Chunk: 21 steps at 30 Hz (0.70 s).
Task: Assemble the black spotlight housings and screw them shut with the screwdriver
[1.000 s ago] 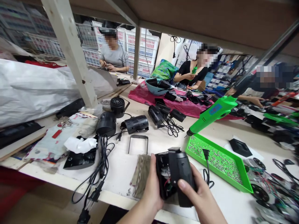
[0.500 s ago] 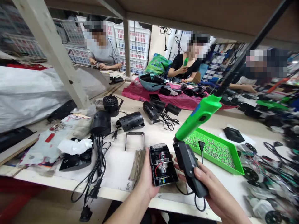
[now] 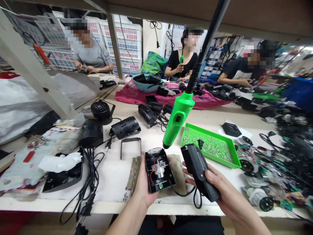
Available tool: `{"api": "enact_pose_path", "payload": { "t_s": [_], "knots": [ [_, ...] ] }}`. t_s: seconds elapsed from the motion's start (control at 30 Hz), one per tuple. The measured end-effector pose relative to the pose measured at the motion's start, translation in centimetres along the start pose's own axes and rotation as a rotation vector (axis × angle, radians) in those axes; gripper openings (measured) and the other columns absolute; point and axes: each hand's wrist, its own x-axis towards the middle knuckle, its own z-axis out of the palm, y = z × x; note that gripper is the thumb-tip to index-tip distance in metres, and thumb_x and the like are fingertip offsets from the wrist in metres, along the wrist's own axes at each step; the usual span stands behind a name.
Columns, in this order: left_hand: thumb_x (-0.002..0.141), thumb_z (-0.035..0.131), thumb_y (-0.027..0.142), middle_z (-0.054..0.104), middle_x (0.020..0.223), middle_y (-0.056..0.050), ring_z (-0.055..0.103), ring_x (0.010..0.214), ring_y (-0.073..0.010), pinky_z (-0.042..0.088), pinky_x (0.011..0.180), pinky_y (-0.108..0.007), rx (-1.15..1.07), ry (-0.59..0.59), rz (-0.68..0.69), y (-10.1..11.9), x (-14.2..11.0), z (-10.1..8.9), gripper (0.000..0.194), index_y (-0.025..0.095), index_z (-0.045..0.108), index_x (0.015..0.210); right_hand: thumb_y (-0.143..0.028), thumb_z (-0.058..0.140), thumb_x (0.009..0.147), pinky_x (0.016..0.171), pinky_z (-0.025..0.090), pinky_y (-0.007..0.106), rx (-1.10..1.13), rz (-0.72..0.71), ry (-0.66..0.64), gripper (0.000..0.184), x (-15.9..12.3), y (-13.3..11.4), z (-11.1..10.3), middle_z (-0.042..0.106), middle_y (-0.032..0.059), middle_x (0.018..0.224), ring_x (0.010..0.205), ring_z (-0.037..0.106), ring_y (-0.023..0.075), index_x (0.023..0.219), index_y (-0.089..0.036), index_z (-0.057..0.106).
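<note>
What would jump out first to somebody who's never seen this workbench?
Probably the bright green power screwdriver, hanging from a dark cable near the middle of the view. Just below it, the left hand holds an open black housing with red wires inside, while the right hand grips a black shell. Behind that shell sits a green tray of small screws.

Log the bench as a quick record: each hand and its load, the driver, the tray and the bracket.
Left hand: holds the open housing, inside facing up
Right hand: holds the black cover, apart from the housing
Driver: green, hanging tilted, tip down near the housing's far end; no hand on it
Tray: green, right of the driver, holding small metal parts
Bracket: U-shaped, beyond and left of the housing
</note>
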Motion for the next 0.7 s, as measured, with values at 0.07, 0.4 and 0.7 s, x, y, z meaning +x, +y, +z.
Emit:
{"api": "enact_pose_path", "payload": {
  "t_s": [0.07,0.4,0.7],
  "knots": [
    [0.084,0.048,0.064,0.076,0.086,-0.014,0.07,0.088,-0.0289,0.049,0.091,-0.044,0.022,-0.004,0.009,-0.1,0.0,-0.1,0.063,0.007,0.069,0.105,-0.054,0.071,0.073,0.099,0.045,0.05,-0.006,-0.006,0.012,0.059,-0.1,-0.1,-0.1,0.062,0.0146,0.125,0.115,0.058,0.0322,0.12,-0.02,0.061],
    [0.085,0.049,0.061,0.075,0.092,-0.015,0.07,0.09,-0.0301,0.05,0.088,-0.044,0.12,0.072,-0.07,-0.4,-1.1,-0.1,0.062,0.01,0.065,0.116,-0.054,0.069,0.075,0.096,0.047,0.05,0.12,0.061,0.007,0.049,0.7,-0.4,-1.0,0.068,0.0139,0.114,0.107,0.063,0.0314,0.107,-0.016,0.067],
    [0.084,0.048,0.063,0.075,0.092,-0.015,0.07,0.089,-0.0312,0.05,0.087,-0.044,0.086,0.107,-0.072,-0.6,-2.1,-0.5,0.064,0.01,0.065,0.116,-0.057,0.065,0.076,0.085,0.053,0.043,-0.509,0.004,0.039,0.061,4.3,-1.8,0.2,0.069,0.0104,0.111,0.101,0.065,0.028,0.123,-0.02,0.057]
  ]
}}
